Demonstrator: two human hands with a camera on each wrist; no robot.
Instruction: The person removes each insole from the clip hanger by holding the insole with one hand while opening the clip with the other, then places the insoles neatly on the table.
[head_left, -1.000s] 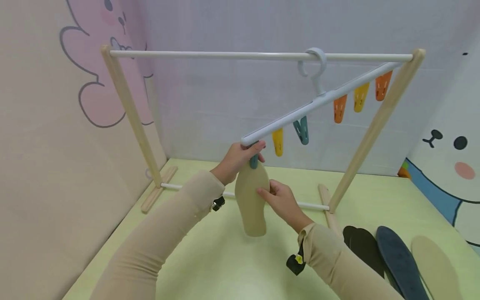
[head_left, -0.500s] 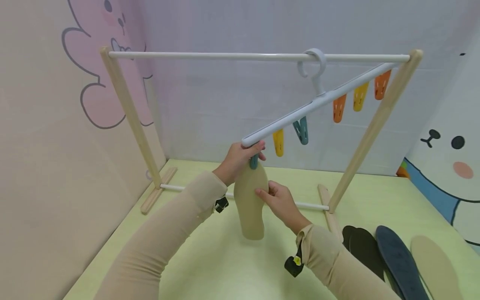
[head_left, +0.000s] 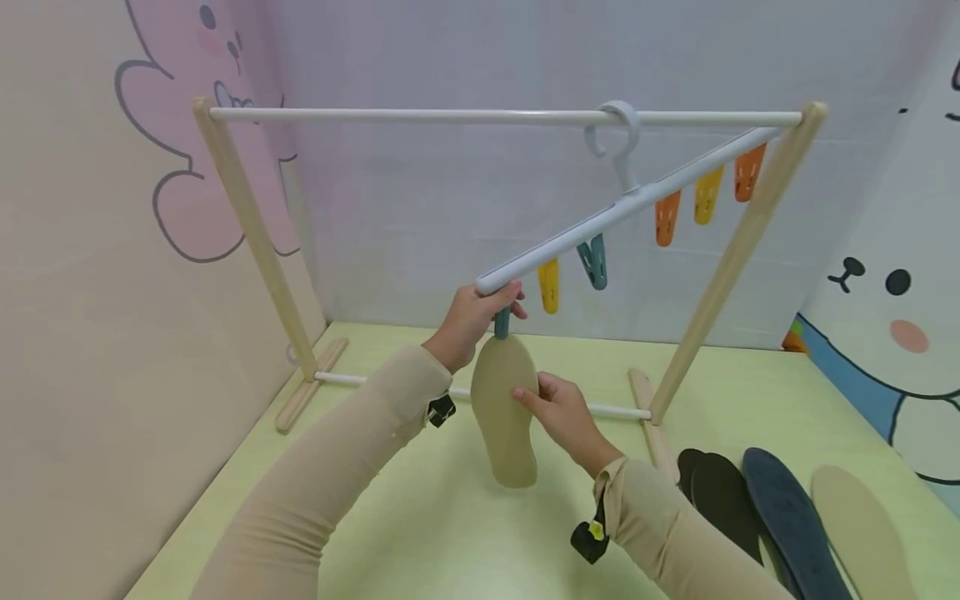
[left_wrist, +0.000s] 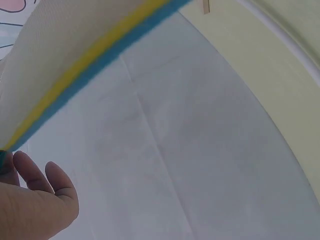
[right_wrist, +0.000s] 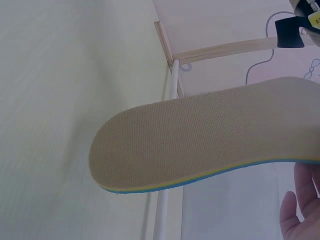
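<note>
A beige insole (head_left: 504, 417) with a yellow and blue edge (right_wrist: 210, 172) hangs upright below the left end of a white hanger (head_left: 570, 237). At that end my left hand (head_left: 471, 323) grips a teal clip (head_left: 502, 323), whose lower tip meets the insole's top edge. Whether the clip bites on the insole I cannot tell. My right hand (head_left: 562, 417) pinches the insole by its right edge, thumb in front and the other fingers mostly hidden behind. In the left wrist view, the left hand (left_wrist: 40, 202) is under the insole's edge, largely out of frame.
The hanger hooks onto the rack's white top bar (head_left: 412, 115). Along it hang a yellow clip (head_left: 549, 286), another teal clip (head_left: 594, 262) and several orange and yellow ones. Dark insoles (head_left: 723, 500), a navy insole (head_left: 795, 517) and a beige one (head_left: 862, 525) lie at the table's right.
The insole has dropped slightly relative to the teal clip, and its lower end has swung a little right. My right hand has lowered slightly with it; my left hand keeps its hold.
</note>
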